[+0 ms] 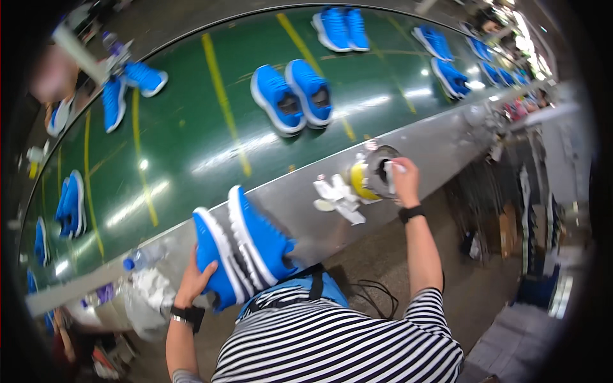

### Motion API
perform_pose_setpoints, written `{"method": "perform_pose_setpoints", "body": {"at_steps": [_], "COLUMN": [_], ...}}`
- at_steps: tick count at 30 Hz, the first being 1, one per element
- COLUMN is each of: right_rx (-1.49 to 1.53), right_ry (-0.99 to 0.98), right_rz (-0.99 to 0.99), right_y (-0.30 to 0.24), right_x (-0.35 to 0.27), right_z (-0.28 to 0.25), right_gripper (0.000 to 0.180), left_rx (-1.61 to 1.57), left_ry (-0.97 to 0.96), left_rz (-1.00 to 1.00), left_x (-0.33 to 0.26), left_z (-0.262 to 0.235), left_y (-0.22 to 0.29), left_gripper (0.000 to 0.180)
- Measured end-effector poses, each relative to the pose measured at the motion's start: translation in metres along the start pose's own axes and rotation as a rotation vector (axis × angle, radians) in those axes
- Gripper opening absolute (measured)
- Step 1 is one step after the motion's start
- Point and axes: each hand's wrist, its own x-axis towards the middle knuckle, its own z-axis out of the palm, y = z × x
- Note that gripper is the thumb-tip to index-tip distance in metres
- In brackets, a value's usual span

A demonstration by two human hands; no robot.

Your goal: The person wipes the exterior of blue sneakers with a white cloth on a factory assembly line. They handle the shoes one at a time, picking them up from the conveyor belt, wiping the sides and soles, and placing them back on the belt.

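My left hand (195, 279) grips the outer side of a blue sneaker (218, 265) with a white sole, its thumb across the upper. A second blue sneaker (260, 239) lies against it, the two soles facing each other. Both rest on their sides at the metal ledge, close to my body. Over at the right, my right hand (407, 182) pinches a small white piece (397, 168), perhaps paper or cloth, at the mouth of a round grey container (383, 171). A yellow band (363, 180) shows on the container's left side. Loose white scraps (338, 196) lie beside it.
Pairs of blue sneakers (294, 99) stand on a green conveyor belt (185, 121) with yellow lines. A metal ledge (300, 220) borders it. On the left are a blue-capped bottle (142, 258) and crumpled white paper (153, 287). Black cables (377, 293) lie on the floor.
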Motion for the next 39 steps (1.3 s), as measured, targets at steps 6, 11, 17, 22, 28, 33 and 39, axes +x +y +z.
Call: {"method": "perform_pose_setpoints", "body": {"at_steps": [6,11,17,22,28,33,39], "right_rx": [0.895,0.646,0.282,0.091,0.230,0.185,0.176], "right_ry": [-0.292,-0.836,-0.795,-0.711,-0.735,-0.684,-0.795], "right_rz": [0.283,0.044,-0.527,-0.568,-0.591,-0.559,-0.586], "right_y": [-0.125,-0.252,-0.285,-0.296,-0.291,-0.304,-0.290], "right_x": [-0.058,-0.132,-0.169,-0.169,-0.186,-0.168,-0.179], "right_z": [0.019,0.105,0.200,0.232,0.218,0.239,0.224], "right_gripper": [0.019,0.015,0.011,0.005,0.005,0.003,0.005], "left_rx": [0.150,0.133,0.093,0.050,0.041,0.082,0.115], "left_ry": [-0.029,-0.017,0.030,0.016,0.036,-0.010,0.018], "left_rz": [-0.054,-0.036,0.023,-0.003,0.035,-0.028,-0.026], "left_x": [-0.003,-0.004,-0.005,-0.003,-0.008,-0.008,-0.007], "left_z": [-0.002,0.000,0.010,0.012,0.007,0.004,0.002], "left_y": [-0.001,0.007,-0.006,-0.013,-0.019,-0.009,-0.011], "left_gripper": [0.093,0.089,0.088,0.088,0.086,0.087,0.087]}}
